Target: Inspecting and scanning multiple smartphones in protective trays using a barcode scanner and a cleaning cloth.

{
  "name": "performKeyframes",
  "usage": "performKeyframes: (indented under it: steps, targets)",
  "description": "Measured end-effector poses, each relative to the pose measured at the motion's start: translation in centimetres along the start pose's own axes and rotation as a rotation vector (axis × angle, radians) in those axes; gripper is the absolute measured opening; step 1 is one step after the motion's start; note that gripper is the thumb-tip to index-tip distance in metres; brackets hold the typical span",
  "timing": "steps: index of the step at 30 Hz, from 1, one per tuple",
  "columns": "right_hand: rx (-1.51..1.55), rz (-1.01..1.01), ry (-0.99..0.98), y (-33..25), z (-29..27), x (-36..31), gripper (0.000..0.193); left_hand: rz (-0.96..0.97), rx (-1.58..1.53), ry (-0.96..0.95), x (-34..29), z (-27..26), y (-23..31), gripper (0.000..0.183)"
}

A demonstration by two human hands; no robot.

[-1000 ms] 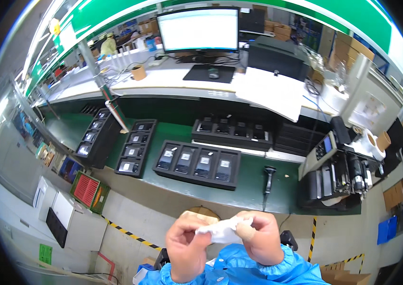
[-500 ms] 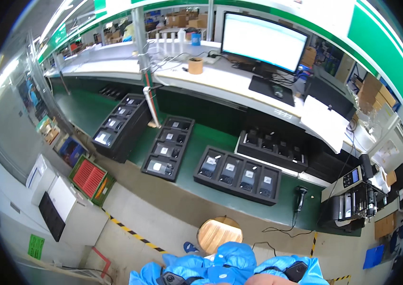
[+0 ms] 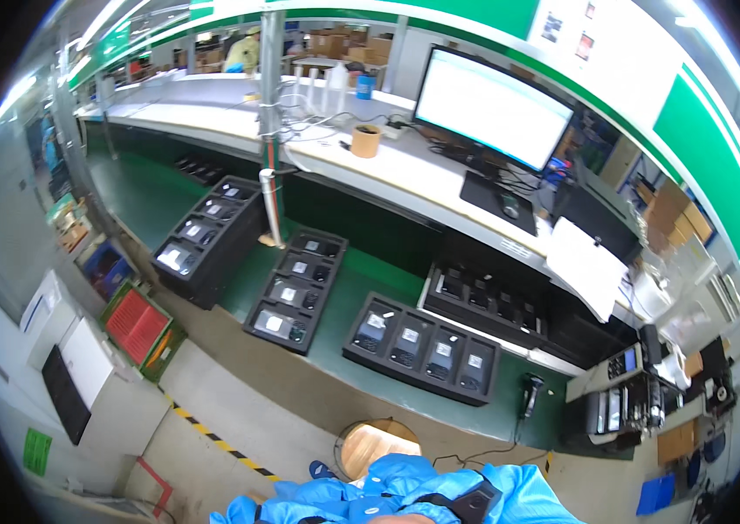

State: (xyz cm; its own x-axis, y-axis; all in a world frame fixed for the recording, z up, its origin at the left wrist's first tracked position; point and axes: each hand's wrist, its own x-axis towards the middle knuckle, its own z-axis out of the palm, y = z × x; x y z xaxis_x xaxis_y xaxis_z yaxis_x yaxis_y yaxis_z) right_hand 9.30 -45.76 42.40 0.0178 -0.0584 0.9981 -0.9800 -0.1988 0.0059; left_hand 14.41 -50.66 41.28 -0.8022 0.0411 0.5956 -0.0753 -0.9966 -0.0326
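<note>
tray (image 3: 411, 374) lies near the front edge of the desk (image 3: 502, 410), four devices (image 3: 442, 354) in its slots; level handling should keep them seated. scanner (image 3: 530, 393) right, stool (image 3: 370, 450) below. right hand (image 3: 400, 520): a sliver, cannot tell its grip; left hand: out of view.

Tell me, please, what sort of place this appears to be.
It looks like a factory workstation, probably for electronics: a black slotted tray of small dark devices sits on a green bench, with a handheld scanner beside it and a monitor on the shelf above.
</note>
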Motion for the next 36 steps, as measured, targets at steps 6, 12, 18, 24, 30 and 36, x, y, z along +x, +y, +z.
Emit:
performKeyframes:
  steps: [6, 12, 18, 24, 30, 36]
  targets:
    - [-0.096, 0.123, 0.224, -1.5, -3.6, -0.3, 0.018, 0.049, 0.410, -0.100, 0.9, -1.5, -3.7, 0.013]
    - [-0.475, 0.921, 0.450, -8.4, -14.0, -2.9, 0.011, 0.252, 1.656, -0.486, 1.3, -9.0, -9.4, 0.015]
    - [0.085, 1.364, 0.856, -11.4, -21.6, -9.6, 0.020, -0.259, 1.076, 0.249, -0.9, -7.9, -15.6, 0.035]
    - [0.221, 1.434, 0.860, -13.9, -25.2, -10.2, 0.020, -0.663, 0.972, 0.335, -1.4, -8.1, -17.6, 0.017]
    - [-0.149, 0.946, 0.329, -14.3, -28.8, -7.8, 0.012, -0.236, 1.322, -0.268, 0.0, -7.4, -17.7, 0.013]
    - [0.006, 0.319, 0.200, -16.2, -28.2, 0.3, 0.011, 0.142, 0.890, -0.791, 2.3, 1.0, -19.3, 0.013]
